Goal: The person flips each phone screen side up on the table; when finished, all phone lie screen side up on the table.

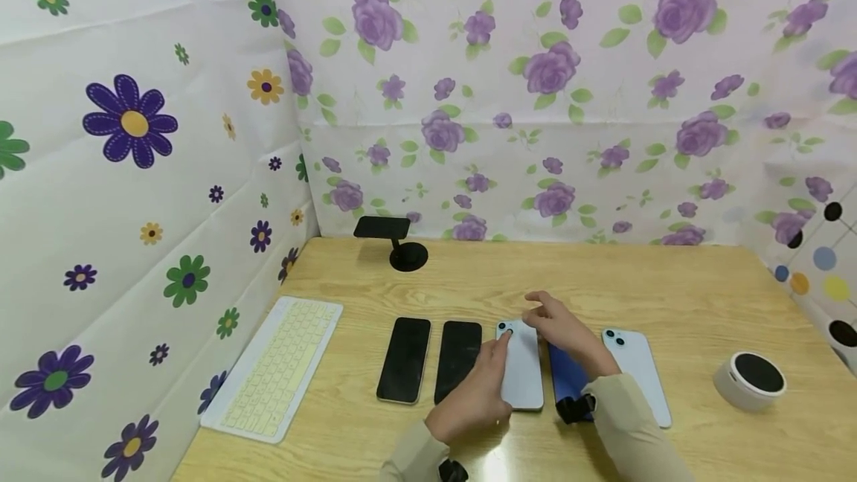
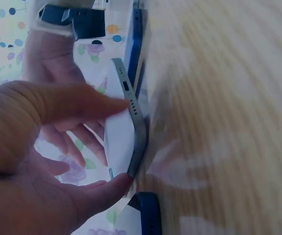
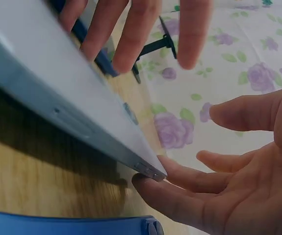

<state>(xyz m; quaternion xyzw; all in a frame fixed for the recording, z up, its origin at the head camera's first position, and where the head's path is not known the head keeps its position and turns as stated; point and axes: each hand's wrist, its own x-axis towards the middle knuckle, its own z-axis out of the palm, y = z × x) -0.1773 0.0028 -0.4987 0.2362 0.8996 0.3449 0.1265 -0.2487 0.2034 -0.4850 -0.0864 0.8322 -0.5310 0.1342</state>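
Note:
A white smartphone (image 1: 525,374) lies back up between my hands, its camera lenses at the far end. My left hand (image 1: 477,391) holds its near left part, with the thumb on the charging-port edge and a finger against the side in the left wrist view. At the far right corner, fingertips of my right hand (image 3: 248,171) touch the phone's edge; the thumb stands apart from it. A black-screened phone (image 1: 462,348) lies partly beneath my left hand. To the right is a blue phone (image 1: 567,374), partly covered by my right hand and wrist.
Another black-screened phone (image 1: 405,360) lies left, a pale blue phone (image 1: 639,374) right. A white keyboard (image 1: 281,370) sits at the left edge. Behind stands a black phone stand (image 1: 382,227); a white round device (image 1: 750,381) is far right. Flowered cloth (image 1: 495,95) hangs behind the table.

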